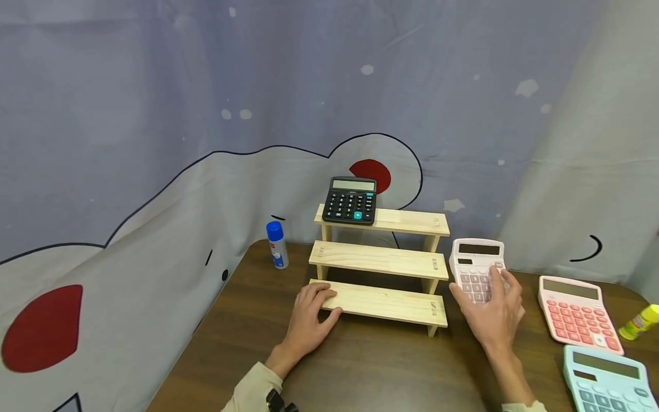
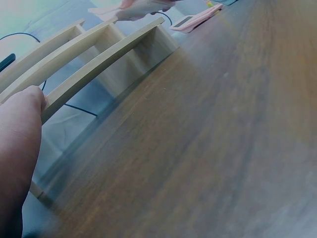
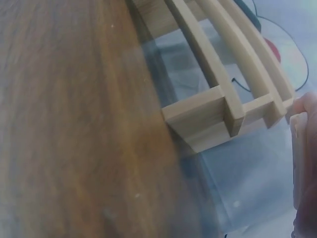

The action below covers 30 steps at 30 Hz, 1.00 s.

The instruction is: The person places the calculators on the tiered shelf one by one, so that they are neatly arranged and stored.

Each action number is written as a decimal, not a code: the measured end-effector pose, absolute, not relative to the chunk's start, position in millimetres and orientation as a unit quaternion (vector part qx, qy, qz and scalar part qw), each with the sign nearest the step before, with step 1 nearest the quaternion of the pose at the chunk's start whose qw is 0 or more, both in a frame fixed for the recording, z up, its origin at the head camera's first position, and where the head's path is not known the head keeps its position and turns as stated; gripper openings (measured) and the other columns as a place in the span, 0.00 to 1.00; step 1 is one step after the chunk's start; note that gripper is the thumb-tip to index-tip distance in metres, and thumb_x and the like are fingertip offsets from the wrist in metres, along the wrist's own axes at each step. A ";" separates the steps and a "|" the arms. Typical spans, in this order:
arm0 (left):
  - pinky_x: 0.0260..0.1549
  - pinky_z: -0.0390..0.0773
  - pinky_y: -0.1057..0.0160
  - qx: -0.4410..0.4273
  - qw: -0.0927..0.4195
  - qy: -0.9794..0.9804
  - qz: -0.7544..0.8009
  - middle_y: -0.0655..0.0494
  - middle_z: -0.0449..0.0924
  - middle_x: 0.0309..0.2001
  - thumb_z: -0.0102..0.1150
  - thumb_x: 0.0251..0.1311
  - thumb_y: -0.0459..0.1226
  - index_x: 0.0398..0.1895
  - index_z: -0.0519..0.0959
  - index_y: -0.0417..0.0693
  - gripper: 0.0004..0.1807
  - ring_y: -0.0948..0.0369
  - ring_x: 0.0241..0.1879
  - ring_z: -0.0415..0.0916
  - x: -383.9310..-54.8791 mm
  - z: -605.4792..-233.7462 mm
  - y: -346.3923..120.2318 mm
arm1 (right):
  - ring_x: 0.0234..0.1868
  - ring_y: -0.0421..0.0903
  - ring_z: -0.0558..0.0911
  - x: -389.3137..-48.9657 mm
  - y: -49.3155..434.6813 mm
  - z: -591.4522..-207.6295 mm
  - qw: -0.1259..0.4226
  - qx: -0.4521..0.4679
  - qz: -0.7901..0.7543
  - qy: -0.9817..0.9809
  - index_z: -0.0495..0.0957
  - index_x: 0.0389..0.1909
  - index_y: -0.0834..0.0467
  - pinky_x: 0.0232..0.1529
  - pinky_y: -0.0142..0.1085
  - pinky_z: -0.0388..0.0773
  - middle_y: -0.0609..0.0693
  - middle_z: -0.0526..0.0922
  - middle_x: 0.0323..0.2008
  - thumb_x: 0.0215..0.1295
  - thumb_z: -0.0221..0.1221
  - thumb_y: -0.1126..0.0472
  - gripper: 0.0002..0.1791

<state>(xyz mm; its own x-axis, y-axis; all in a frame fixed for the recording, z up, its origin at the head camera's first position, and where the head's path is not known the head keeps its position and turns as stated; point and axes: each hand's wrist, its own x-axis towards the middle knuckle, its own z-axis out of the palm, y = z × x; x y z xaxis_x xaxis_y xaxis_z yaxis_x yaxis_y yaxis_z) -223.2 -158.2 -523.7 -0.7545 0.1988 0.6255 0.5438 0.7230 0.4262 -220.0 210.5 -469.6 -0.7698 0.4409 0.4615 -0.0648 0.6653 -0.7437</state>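
Observation:
A pale wooden three-step rack (image 1: 381,257) stands on the table. My left hand (image 1: 306,320) holds the left end of its lowest board, fingertips on top and thumb at the front edge. In the left wrist view, the same hand (image 2: 20,134) covers part of the boards. To the right of the rack, my right hand (image 1: 494,315) grips a pale pink calculator (image 1: 476,269), thumb on its left side and fingers over its right. This calculator (image 3: 298,158) is raised off the table, seen edge-on in the right wrist view. A black calculator (image 1: 350,200) leans at the top step's left.
At the right lie a pink-keyed calculator (image 1: 574,289), a light blue calculator (image 1: 607,366) and a yellow-capped glue stick (image 1: 640,322). Left of the rack stands a blue-capped bottle (image 1: 278,246). A printed curtain (image 1: 154,189) hangs close behind the brown table (image 1: 391,372).

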 end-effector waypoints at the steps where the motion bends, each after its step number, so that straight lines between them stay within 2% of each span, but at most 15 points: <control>1: 0.62 0.67 0.50 -0.210 0.281 -0.885 -0.307 0.56 0.76 0.57 0.67 0.61 0.48 0.50 0.82 0.54 0.17 0.56 0.60 0.70 -223.0 -523.7 -158.4 | 0.67 0.67 0.62 -219.7 209.5 -467.7 0.321 -0.109 0.394 -0.854 0.63 0.74 0.54 0.63 0.65 0.51 0.60 0.59 0.71 0.45 0.75 0.46 0.53; 11: 0.60 0.67 0.49 -0.217 0.297 -0.879 -0.304 0.55 0.77 0.56 0.68 0.59 0.47 0.49 0.81 0.53 0.17 0.55 0.59 0.70 -222.0 -526.2 -160.0 | 0.64 0.69 0.64 -217.2 197.0 -456.6 0.338 -0.077 0.391 -0.853 0.67 0.71 0.57 0.60 0.64 0.52 0.63 0.62 0.69 0.41 0.77 0.48 0.52; 17: 0.62 0.66 0.50 -0.212 0.284 -0.881 -0.312 0.55 0.76 0.57 0.66 0.61 0.48 0.51 0.81 0.53 0.17 0.55 0.60 0.70 -220.0 -526.2 -161.0 | 0.63 0.68 0.65 -215.3 192.1 -454.1 0.345 -0.061 0.390 -0.852 0.67 0.71 0.58 0.59 0.62 0.53 0.64 0.61 0.69 0.41 0.77 0.50 0.52; 26: 0.60 0.67 0.49 -0.222 0.305 -0.875 -0.304 0.54 0.77 0.56 0.67 0.61 0.47 0.50 0.81 0.53 0.17 0.54 0.59 0.71 -222.1 -524.6 -159.8 | 0.62 0.67 0.65 -215.1 183.8 -450.6 0.355 -0.043 0.393 -0.847 0.67 0.70 0.58 0.57 0.60 0.54 0.64 0.61 0.69 0.40 0.77 0.51 0.52; 30: 0.60 0.67 0.49 -0.223 0.298 -0.877 -0.303 0.54 0.76 0.57 0.66 0.62 0.48 0.50 0.81 0.53 0.17 0.55 0.59 0.70 -225.1 -524.1 -159.3 | 0.63 0.66 0.65 -216.0 181.5 -448.1 0.361 -0.034 0.389 -0.847 0.67 0.70 0.58 0.56 0.61 0.55 0.64 0.61 0.69 0.39 0.78 0.51 0.53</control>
